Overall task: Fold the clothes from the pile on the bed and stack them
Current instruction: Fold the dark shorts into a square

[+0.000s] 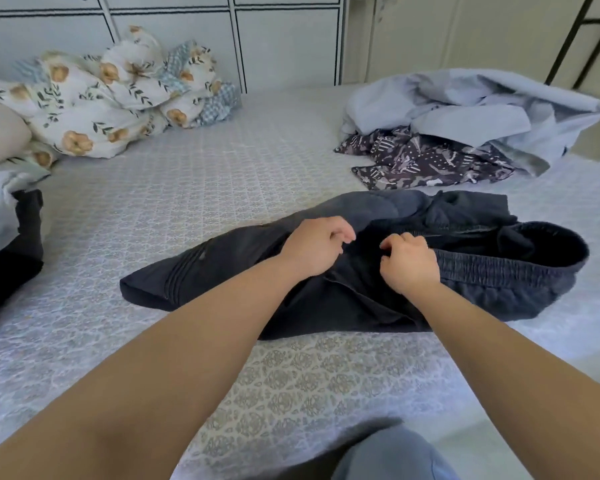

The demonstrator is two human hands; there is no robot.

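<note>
Dark navy pants lie crumpled across the middle of the bed, elastic waistband gaping open on the right. Left hand and right hand sit on the fabric near the waist, fingers curled; cannot tell if they actually pinch cloth. Pile of pale blue and patterned clothes lies behind, far right.

Two bare forearms reach up from the lower corners of the frame and converge near the centre. The left hand sits knuckles up, its fingers curled downward. The right hand, just beside it and a little lower, is also knuckles up with fingers curled inward toward the left
</note>
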